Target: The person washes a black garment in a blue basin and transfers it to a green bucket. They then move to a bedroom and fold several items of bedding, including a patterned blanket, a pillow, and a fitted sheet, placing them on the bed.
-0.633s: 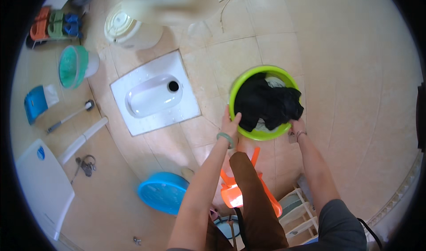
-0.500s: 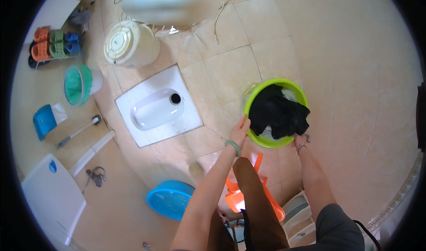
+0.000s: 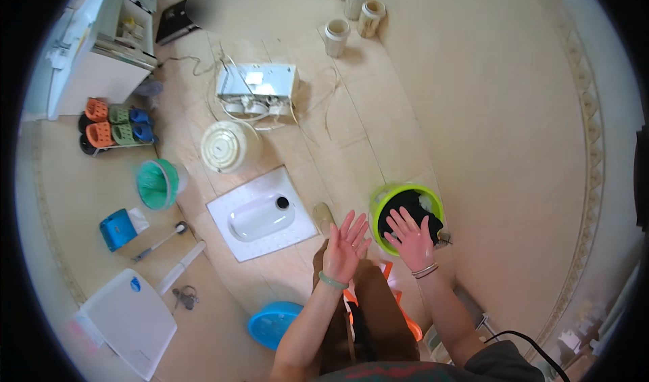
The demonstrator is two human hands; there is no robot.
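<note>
Both palms are turned up with the fingers spread, and nothing lies in either. My left hand (image 3: 344,249), with a pale green bangle on its wrist, is raised left of a lime-green basin (image 3: 441,206). Over the basin's front part hovers my right hand (image 3: 412,240), wearing thin bracelets and hiding some of what is inside. Black cloth (image 3: 404,203) fills much of the basin, with some pale cloth beside it. An orange plastic stool (image 3: 407,324) shows partly around my legs.
A white squat toilet (image 3: 260,213) is set in the tiled floor to the left. Beyond it stand a white lidded bucket (image 3: 230,147) and a white box-shaped appliance (image 3: 257,79) with hoses. A blue basin (image 3: 274,324) rests near my left leg. A green-lined bin (image 3: 159,184) stands by the left wall.
Both hands have let go of the lime-green basin's rim and lifted, palms up. The view has shifted, bringing the far floor and several jar-like containers into sight.
</note>
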